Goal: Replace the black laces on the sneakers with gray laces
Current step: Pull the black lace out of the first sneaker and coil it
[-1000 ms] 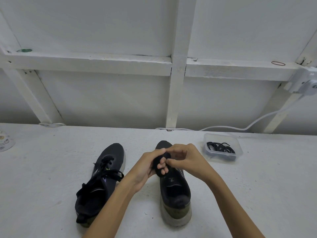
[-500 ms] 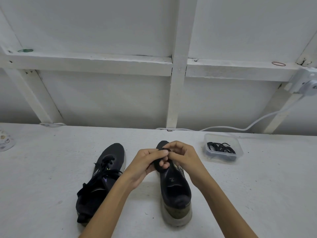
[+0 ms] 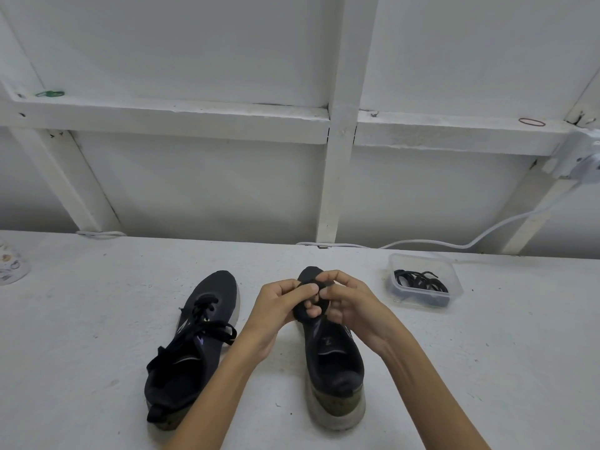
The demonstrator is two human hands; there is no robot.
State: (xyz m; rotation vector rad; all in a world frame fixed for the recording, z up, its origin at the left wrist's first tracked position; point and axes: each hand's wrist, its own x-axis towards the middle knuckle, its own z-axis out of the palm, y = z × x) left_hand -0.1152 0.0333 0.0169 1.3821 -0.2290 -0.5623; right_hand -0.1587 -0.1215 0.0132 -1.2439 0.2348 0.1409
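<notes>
Two black sneakers stand on the white table, toes pointing away from me. The left sneaker (image 3: 194, 339) carries loose black laces (image 3: 207, 323). My left hand (image 3: 281, 306) and my right hand (image 3: 349, 303) meet over the front of the right sneaker (image 3: 334, 362), fingers pinched on a dark lace or the shoe's upper near the toe. The fingers hide what exactly they grip. A clear plastic container (image 3: 454, 284) at the right holds a bundle of dark laces (image 3: 418, 282).
A white cable (image 3: 454, 243) runs along the table's back edge to a white device (image 3: 581, 160) on the wall frame. A small printed object (image 3: 11, 267) lies at the far left edge. White beams form the wall behind.
Both hands have shifted slightly away from me, toward the right sneaker's toe, and their fingers have closed tighter together. The left sneaker and the container have not moved.
</notes>
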